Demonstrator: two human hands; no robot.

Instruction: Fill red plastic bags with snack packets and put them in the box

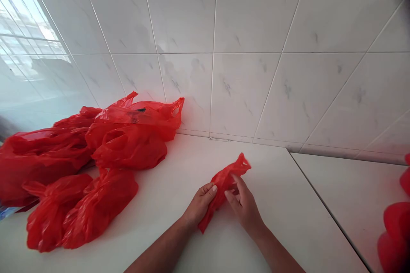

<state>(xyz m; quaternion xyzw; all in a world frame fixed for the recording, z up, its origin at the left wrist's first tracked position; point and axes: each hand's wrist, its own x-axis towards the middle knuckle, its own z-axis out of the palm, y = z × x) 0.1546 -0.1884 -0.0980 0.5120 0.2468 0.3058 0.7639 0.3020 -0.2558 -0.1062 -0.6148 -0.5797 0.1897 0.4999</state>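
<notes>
A red plastic bag, gathered into a narrow strip, lies slantwise between my hands over the white tabletop. My left hand grips its middle, thumb on top and the other fingers mostly hidden beneath. At the bag's right side is my right hand, its thumb and index finger spread apart, close to the plastic or lightly touching it. The curled fingers behind that thumb are partly hidden. The bag's upper end, with a handle loop, sticks out past both hands.
Several crumpled red plastic bags are heaped on the left, with two knotted-looking bundles in front. Red objects stand at the right edge. A tiled wall closes off the back. A dark seam divides the tabletop.
</notes>
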